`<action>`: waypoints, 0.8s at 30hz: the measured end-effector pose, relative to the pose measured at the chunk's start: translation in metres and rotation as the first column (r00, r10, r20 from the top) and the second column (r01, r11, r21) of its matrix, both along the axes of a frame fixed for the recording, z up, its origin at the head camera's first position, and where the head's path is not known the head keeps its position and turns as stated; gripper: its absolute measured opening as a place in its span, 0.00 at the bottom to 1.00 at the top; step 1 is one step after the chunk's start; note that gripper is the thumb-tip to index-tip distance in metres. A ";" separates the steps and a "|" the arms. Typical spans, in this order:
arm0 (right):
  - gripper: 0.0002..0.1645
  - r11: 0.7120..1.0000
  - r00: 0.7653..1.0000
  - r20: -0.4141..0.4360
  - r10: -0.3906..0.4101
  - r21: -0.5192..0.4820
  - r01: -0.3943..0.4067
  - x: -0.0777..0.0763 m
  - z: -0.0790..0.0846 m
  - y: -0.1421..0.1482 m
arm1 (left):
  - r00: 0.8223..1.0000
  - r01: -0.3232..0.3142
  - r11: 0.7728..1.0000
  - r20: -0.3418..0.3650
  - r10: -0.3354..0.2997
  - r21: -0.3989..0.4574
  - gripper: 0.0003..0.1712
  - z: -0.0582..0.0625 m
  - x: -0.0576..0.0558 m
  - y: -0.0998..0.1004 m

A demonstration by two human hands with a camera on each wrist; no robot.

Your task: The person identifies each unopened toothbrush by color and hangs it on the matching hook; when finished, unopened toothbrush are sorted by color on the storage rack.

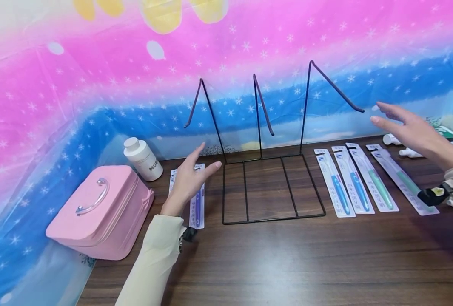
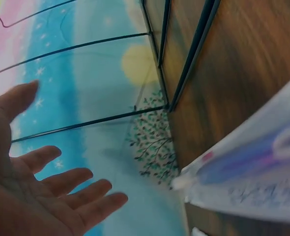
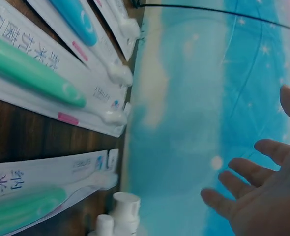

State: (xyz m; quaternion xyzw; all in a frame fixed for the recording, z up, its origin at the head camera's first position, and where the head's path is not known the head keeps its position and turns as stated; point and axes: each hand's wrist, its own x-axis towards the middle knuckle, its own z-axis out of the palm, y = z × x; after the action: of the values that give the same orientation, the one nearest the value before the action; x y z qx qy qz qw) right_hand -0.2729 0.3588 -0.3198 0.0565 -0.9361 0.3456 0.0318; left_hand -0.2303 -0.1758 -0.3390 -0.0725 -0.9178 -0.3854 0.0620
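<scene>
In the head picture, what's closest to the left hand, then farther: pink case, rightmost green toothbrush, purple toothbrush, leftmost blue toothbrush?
1. Purple toothbrush: partly behind the left hand.
2. Pink case: off to its left.
3. Leftmost blue toothbrush: right, past the black rack.
4. Rightmost green toothbrush: farther right still.

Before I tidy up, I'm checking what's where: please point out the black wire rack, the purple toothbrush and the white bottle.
Black wire rack (image 1: 261,159), head view: rear base bar, at the middle upright.
Purple toothbrush (image 1: 198,208), head view: handle, inside its pack.
White bottle (image 1: 143,159), head view: body, below the cap.
</scene>
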 end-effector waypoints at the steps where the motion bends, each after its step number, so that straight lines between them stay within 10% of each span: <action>1: 0.47 1.000 1.000 -0.001 -0.015 -0.017 0.015 0.000 -0.002 0.002 | 1.000 0.010 1.000 0.007 -0.011 0.018 0.45 -0.002 -0.001 0.000; 24: 0.45 0.983 0.989 -0.027 -0.147 0.111 0.149 -0.008 -0.048 0.035 | 0.985 -0.052 0.989 0.168 0.028 0.139 0.25 -0.043 -0.024 0.019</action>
State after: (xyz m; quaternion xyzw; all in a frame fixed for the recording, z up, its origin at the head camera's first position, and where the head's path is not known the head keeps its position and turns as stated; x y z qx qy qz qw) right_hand -0.2811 0.3937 -0.3677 -0.0084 -0.9554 0.2885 0.0627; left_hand -0.2545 -0.1567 -0.3818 -0.0171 -0.8910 -0.4537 -0.0014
